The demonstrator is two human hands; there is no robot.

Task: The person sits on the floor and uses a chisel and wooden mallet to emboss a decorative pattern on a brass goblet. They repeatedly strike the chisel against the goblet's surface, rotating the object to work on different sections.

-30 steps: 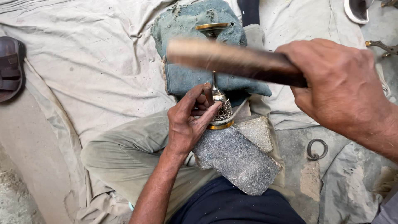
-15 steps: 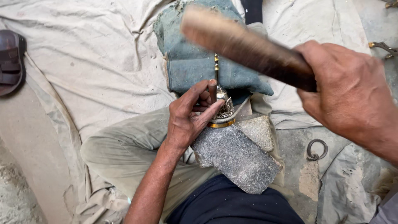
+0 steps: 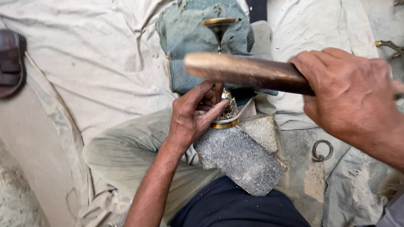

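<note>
My left hand (image 3: 194,118) pinches a small filigree metal piece with a gold-coloured rim (image 3: 226,118), holding it against the top of a grey stone block (image 3: 242,159) that rests on my lap. A slim metal stem with a flat gold-coloured top (image 3: 219,26) rises from the piece. My right hand (image 3: 351,97) grips a brown wooden stick (image 3: 246,72), blurred with motion and lying almost level just above the piece and my left fingers. The stick hides the middle of the stem.
A folded blue-grey cloth (image 3: 189,38) lies beyond the stone on a pale sheet (image 3: 92,54). A dark sandal (image 3: 10,63) sits at the left edge. A metal ring (image 3: 322,150) lies on the ground at right, a brass fitting (image 3: 389,45) farther back.
The stick was lifted and tilted up half a second ago; now it has come down to nearly level over the metal piece. My left hand has kept its hold.
</note>
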